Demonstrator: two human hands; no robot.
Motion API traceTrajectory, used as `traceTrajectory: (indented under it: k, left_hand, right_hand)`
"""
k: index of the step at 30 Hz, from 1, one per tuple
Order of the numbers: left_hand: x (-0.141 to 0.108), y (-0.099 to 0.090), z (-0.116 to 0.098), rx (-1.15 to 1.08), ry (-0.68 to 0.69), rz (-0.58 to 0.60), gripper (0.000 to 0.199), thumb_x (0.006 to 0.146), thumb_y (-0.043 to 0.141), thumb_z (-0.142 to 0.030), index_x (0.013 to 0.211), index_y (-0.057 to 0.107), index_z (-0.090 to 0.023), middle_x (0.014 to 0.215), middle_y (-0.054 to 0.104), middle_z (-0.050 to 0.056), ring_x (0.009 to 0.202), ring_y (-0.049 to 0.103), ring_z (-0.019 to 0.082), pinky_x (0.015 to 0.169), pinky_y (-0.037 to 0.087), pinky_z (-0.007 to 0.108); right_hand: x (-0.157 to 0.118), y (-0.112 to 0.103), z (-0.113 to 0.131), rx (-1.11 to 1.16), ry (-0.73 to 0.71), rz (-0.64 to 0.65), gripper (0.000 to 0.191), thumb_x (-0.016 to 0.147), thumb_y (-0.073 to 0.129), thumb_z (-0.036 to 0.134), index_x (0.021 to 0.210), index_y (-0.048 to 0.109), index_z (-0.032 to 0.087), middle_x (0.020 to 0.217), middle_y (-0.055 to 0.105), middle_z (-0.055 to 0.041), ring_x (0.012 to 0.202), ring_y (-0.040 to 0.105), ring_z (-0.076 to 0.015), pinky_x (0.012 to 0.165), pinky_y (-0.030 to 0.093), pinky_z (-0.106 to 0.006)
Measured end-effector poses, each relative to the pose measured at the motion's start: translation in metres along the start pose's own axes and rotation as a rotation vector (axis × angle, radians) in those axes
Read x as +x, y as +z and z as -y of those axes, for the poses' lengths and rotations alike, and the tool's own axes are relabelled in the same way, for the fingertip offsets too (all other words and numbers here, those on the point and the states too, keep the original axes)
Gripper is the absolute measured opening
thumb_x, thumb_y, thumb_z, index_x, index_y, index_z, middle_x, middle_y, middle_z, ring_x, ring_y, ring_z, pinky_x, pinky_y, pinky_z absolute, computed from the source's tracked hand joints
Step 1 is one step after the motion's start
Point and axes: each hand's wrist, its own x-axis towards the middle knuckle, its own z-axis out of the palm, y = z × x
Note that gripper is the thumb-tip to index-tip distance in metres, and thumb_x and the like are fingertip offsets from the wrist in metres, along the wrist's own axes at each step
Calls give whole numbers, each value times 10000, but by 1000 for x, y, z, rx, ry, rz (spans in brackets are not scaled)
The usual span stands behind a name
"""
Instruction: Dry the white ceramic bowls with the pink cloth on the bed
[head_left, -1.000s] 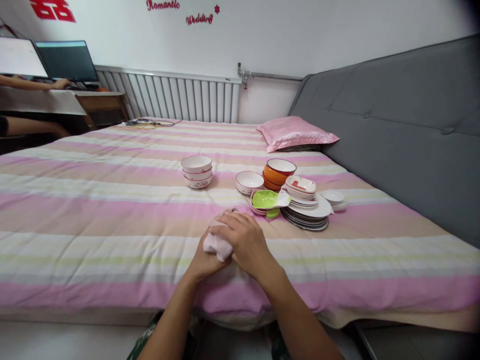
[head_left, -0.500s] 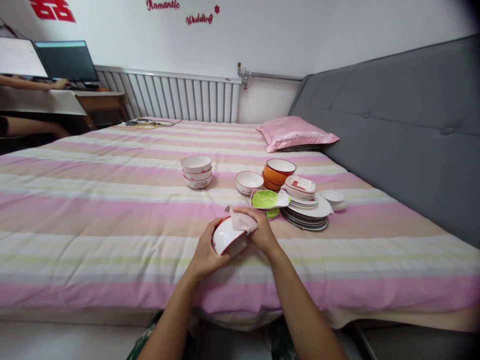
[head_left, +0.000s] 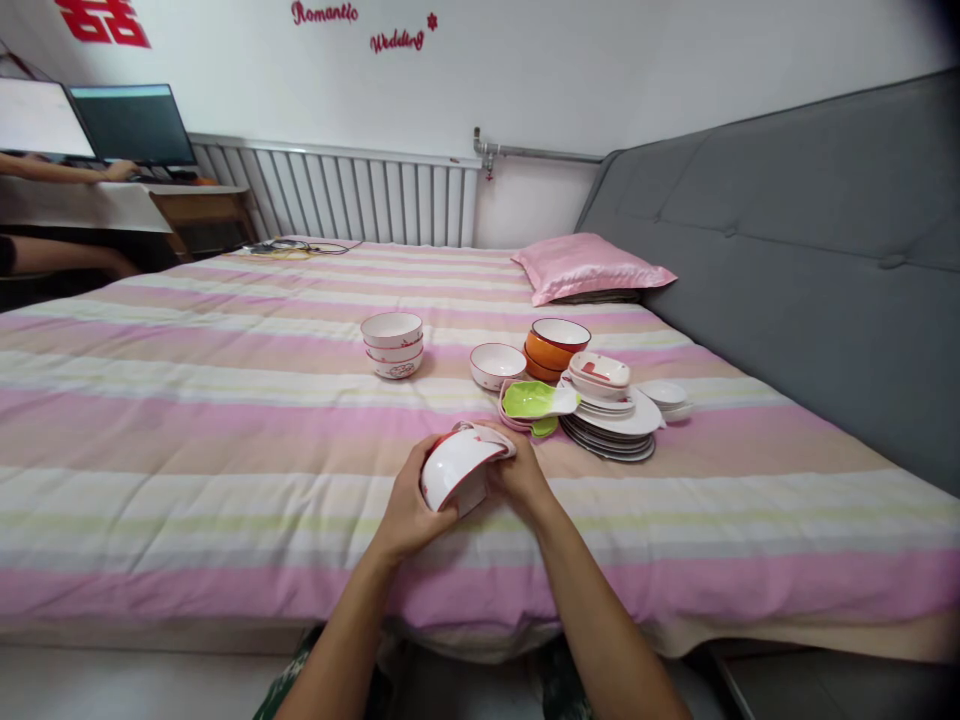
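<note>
A white bowl with a red rim (head_left: 456, 465) is tilted on its side above the near part of the bed. My left hand (head_left: 412, 505) grips its left side, fingers behind and thumb at the lower edge. At the bowl's right side, my right hand (head_left: 517, 470) is closed on a pale pink cloth (head_left: 501, 436), which lies against the rim; its fingertips are hidden behind the bowl. Just beyond are a green leaf-shaped dish (head_left: 529, 399) and a single white bowl (head_left: 498, 366). Farther left stands a stack of white bowls (head_left: 393, 345).
Orange bowls (head_left: 553, 348) and a pile of plates (head_left: 615, 430) with small dishes stand to the right on the striped bed (head_left: 225, 440). A pink pillow (head_left: 592, 265) lies near the grey headboard (head_left: 795, 230). A person's arm (head_left: 67, 172) rests at a desk, far left.
The cloth has moved from the front of the rim to behind it, and my right hand has shifted slightly down behind the bowl. More of the bowl's inside shows.
</note>
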Motion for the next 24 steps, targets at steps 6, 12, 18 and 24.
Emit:
traceTrajectory:
  k: [6,12,18,24]
  left_hand:
    - [1,2,2,-70,31,-5,732,578,625,-182,1273,395,-168,1270,503,120,1177,484,308,1016,382,460]
    - [3,8,0,-108,-33,-6,689,592,641,-212,1243,421,-158,1199,562,112,1077,548,293,937,448,445]
    - [3,7,1,-152,-91,-32,676,605,644,-217,1242,423,-175,1200,581,91,1068,571,272,907,482,417]
    - [-1,3,4,-188,-45,16,678,615,699,-272,1238,441,-203,1192,595,93,1021,607,275,871,511,434]
  right_hand:
    - [0,-11,28,-131,-78,-62,457,681,516,95,1106,653,189,1123,687,-64,1037,630,-216,922,479,-339]
    - [-10,-3,64,-587,-212,-42,388,843,468,114,1176,619,243,1215,637,-41,1166,552,-196,979,426,-317]
    - [-9,0,76,-650,-244,205,588,712,454,-4,1236,576,232,1308,570,-53,1236,482,-205,1053,363,-375]
    - [-13,-24,92,-479,-296,434,677,616,496,45,1265,551,230,1429,448,-71,1348,363,-210,1112,274,-432]
